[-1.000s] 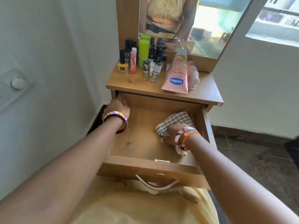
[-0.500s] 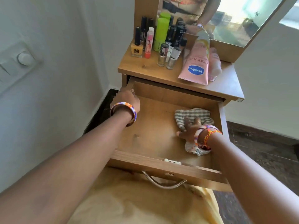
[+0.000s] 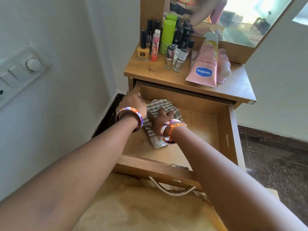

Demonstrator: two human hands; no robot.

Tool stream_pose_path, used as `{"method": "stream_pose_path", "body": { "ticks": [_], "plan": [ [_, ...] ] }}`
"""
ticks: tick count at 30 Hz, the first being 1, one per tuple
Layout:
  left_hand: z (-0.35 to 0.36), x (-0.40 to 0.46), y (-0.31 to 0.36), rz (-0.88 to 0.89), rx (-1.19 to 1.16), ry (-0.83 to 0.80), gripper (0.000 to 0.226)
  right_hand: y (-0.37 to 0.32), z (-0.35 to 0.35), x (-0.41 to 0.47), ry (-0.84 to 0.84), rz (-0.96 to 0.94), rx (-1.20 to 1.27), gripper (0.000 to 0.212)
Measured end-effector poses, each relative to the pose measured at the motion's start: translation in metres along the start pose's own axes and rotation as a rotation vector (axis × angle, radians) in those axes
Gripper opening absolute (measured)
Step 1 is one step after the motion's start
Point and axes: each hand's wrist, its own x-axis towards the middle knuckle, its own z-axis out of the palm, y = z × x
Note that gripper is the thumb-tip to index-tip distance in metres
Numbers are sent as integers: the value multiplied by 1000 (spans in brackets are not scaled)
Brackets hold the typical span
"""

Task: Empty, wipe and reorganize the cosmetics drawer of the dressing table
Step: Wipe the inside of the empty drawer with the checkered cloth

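The wooden drawer (image 3: 226, 139) of the dressing table is pulled out and holds only a striped grey-and-white cloth (image 3: 156, 105). My right hand (image 3: 160, 120) lies flat on the cloth, fingers spread, pressing it onto the drawer floor at the back left. My left hand (image 3: 134, 102) grips the drawer's left wall near its back corner. On the tabletop (image 3: 236, 84) stand several cosmetics: a yellow nail polish (image 3: 143, 54), a green bottle (image 3: 167, 36), small silver-capped bottles (image 3: 179, 61) and a pink Vaseline tube (image 3: 204, 65) lying flat.
A mirror (image 3: 241, 19) rises behind the tabletop. A white wall with a switch panel (image 3: 20, 70) stands close on the left. Dark stone floor (image 3: 275, 160) lies to the right. The drawer's metal handle (image 3: 171, 189) is over my yellow-clothed lap.
My right hand has slid the cloth from the drawer's right side across to the back left. My left hand stays on the left wall. The camera has shifted left.
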Motion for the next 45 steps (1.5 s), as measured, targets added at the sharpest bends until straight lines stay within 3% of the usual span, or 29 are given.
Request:
{"method": "stream_pose_path", "body": {
  "ticks": [8,12,18,21,25,30,33,36,38,39,41,45],
  "plan": [
    [-4,-2,1,-49,-130,19,42,69,-16,-21,33,433,-16,58],
    [-8,4,-2,-198,-351,0,40,65,-20,-38,72,387,-158,34],
    [-17,10,-11,-378,-512,-58,34,44,-18,-17,289,338,125,22],
    [-18,13,-14,-422,-600,-95,21,35,-19,-2,356,264,186,20],
    [-19,10,-10,-429,-643,-64,16,17,-27,15,302,73,259,26],
    [-16,19,-13,-414,-597,-28,29,-20,-25,44,210,-143,717,23],
    [-16,27,-18,-457,-599,-29,24,-31,-25,41,148,-175,789,32],
    [-13,29,-23,-499,-743,24,27,-23,-18,22,-130,-271,779,16],
    [-12,30,-24,-534,-862,52,33,-23,-4,4,-404,-243,870,21],
    [-10,30,-24,-533,-876,51,34,-25,1,-4,-455,-220,878,22],
    [-8,30,-22,-513,-847,36,33,-29,3,-9,-383,-240,866,17],
    [-5,31,-22,-491,-770,130,31,-35,-23,23,17,-89,1082,23]
  ]
}}
